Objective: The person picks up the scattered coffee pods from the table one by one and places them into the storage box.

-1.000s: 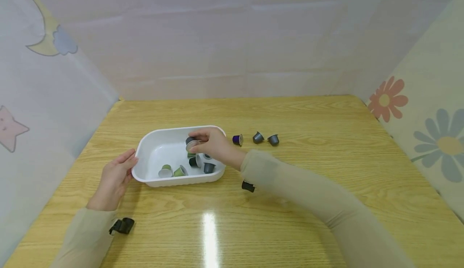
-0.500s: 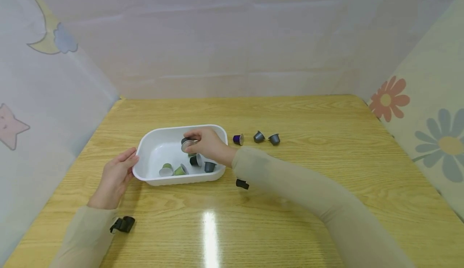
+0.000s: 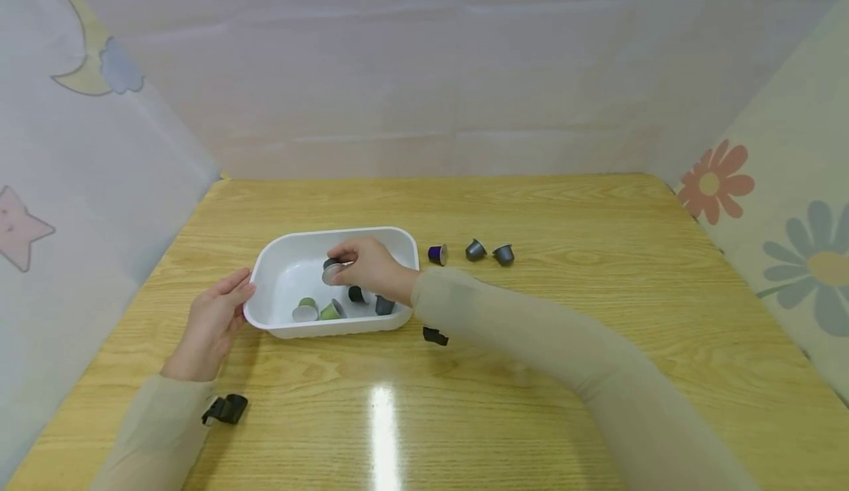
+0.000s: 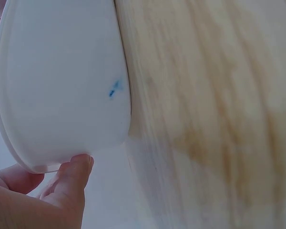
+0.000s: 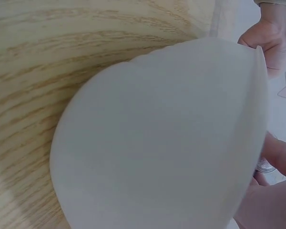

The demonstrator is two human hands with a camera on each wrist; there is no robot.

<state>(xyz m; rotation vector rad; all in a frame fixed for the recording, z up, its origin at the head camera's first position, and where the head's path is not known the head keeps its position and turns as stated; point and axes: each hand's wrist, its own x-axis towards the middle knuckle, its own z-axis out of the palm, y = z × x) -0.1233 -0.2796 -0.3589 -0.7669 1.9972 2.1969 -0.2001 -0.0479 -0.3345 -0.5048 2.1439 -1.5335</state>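
White tray [image 3: 285,284], left of centre in the frame, standing on a wooden counter [image 3: 564,343]. The left hand [image 3: 205,329] grips the tray's left end at the rim; in the left wrist view its digits close on the lip and touch the outer wall. This hold presumably keeps the light tray from sliding. The right hand [image 3: 373,268] pinches a dark capsule [image 3: 329,274] with a silvery lid, over the tray's interior; a fingertip grasp suits so small a body. Below, near the front wall, lie two green capsules [image 3: 306,310]; to their right are two black capsules [image 3: 384,305], partly hidden by the right hand and wrist. Their varied tilts suggest no fixed arrangement. Right of the tray, a purple capsule [image 3: 438,254] lies on its side, with two grey capsules [image 3: 474,250] farther right, near each other. Pose: the right forearm enters from the lower right, bent, its wrist crossing the tray's right rim; the left forearm rises from the lower left.
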